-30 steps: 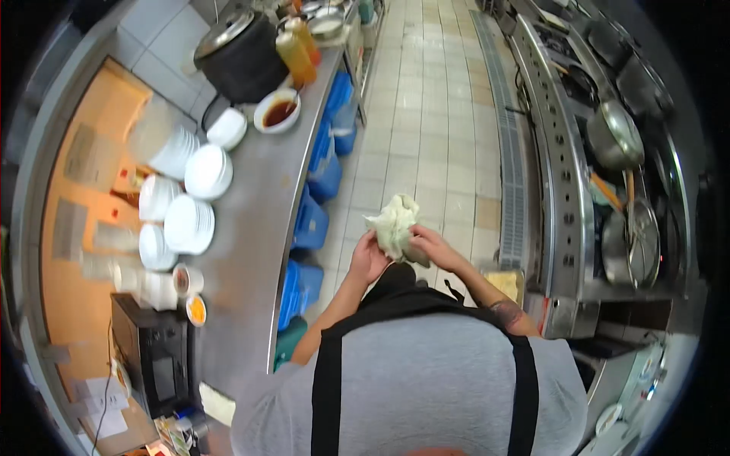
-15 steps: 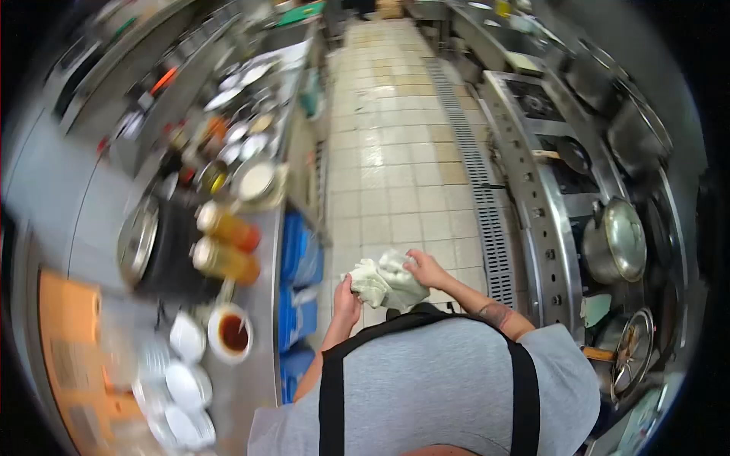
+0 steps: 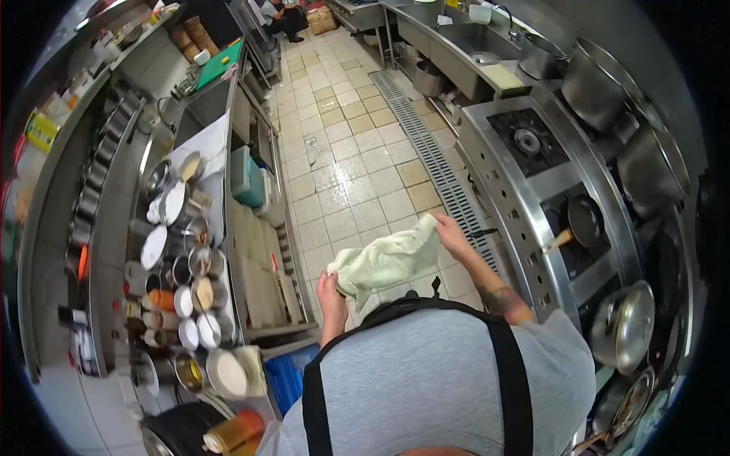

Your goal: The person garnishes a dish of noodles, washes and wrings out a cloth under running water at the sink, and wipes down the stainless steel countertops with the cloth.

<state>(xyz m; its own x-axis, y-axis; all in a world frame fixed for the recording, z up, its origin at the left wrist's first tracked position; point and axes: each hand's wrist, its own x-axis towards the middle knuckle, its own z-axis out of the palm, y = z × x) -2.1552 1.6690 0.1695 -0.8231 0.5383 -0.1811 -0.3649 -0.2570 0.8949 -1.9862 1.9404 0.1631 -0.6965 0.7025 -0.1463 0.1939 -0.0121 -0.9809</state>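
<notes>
Two bare hands hold up a pale green cloth in the head view, its folds hanging between them in front of the person's body, above the tiled floor. The left hand has fingers and thumb closed on the cloth's left end, where it is bunched. The right hand, set farther forward, pinches the upper right corner, so the cloth slants upward to that side. Right of the hands, a floor drain runs along the stove; a frying pan sits on one burner, with a silver pot nearer the person. To the left, a counter is crowded with bowls and small containers, among them a large bowl of something white. A green cutting board lies farther along. Close to the person's left side is a blue bin.
</notes>
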